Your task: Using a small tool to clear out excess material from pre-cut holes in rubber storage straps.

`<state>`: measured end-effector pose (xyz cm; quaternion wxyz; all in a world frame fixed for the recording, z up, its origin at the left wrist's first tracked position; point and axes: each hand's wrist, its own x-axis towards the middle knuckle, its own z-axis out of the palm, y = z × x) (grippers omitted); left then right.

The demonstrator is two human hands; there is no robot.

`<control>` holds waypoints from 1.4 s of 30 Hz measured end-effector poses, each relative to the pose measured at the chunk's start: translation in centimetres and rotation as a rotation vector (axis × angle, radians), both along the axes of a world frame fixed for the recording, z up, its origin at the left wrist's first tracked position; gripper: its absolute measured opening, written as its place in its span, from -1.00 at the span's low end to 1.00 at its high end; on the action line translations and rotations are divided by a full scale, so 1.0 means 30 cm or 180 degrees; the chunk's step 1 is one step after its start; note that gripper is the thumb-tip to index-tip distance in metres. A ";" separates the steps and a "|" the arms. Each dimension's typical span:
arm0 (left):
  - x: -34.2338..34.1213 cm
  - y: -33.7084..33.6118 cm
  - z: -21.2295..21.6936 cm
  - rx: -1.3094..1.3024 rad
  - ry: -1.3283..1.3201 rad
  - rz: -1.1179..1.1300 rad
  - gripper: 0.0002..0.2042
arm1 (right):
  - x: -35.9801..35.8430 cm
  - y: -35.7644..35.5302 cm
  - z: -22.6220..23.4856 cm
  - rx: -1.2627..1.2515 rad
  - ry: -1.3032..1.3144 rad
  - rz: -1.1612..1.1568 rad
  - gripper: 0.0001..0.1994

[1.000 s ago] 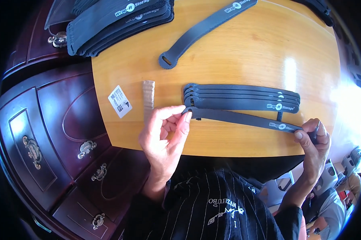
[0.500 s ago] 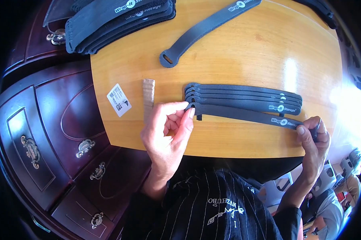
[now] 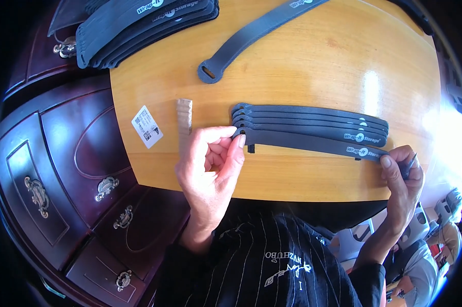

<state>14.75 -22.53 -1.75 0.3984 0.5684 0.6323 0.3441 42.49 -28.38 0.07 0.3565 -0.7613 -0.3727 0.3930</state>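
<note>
A dark grey storage strap [image 3: 302, 142] is stretched between my hands, its printed end to the right. My left hand [image 3: 210, 163] pinches the slotted, rounded end between thumb and finger. At the other end my right hand [image 3: 402, 176] grips the strap; a small dark thing also shows among its fingers, too hidden to name. Just beyond lies a row of overlapping straps [image 3: 313, 118], slotted ends to the left, with the held strap along its near edge. Small black strips [image 3: 251, 149] peek out from under it.
Farther off, a single strap [image 3: 241, 43] lies slantwise. A stack of wider straps [image 3: 144, 33] sits at the far left. A white label [image 3: 147, 127] and a strip of brown cardboard [image 3: 184, 120] lie left of my hand. Dark drawers [image 3: 82, 169] stand beside the wooden table [image 3: 313, 77].
The held strap's slotted end has come slightly closer to the row, with my left hand moving up and left. The view has shifted a little; both hands keep their grip.
</note>
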 end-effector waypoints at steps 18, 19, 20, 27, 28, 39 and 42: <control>0.014 0.013 0.006 -0.0145 -0.0091 0.0064 -0.81 | -0.033 0.036 0.028 -0.0173 -0.0164 -0.0185 -0.84; 0.011 0.012 0.011 -0.0214 -0.0051 0.0095 -0.81 | -0.036 0.037 0.027 -0.0184 -0.0105 -0.0211 -0.83; 0.011 0.013 0.014 -0.0284 -0.0009 0.0128 -0.82 | -0.036 0.038 0.026 -0.0196 -0.0043 -0.0237 -0.83; 0.015 0.018 0.014 -0.0368 -0.0053 0.0139 -0.82 | -0.033 0.042 0.027 -0.0248 -0.0220 -0.0165 -0.81; 0.013 0.018 0.014 -0.0364 -0.0047 0.0136 -0.82 | -0.036 0.044 0.024 -0.0244 -0.0213 -0.0169 -0.81; 0.006 0.019 0.013 -0.0409 -0.0027 0.0097 -0.81 | -0.040 0.048 0.016 -0.0211 -0.0404 -0.0062 -0.78; 0.004 0.019 0.013 -0.0455 -0.0063 0.0093 -0.80 | -0.039 0.051 0.021 -0.0254 -0.0379 -0.0100 -0.77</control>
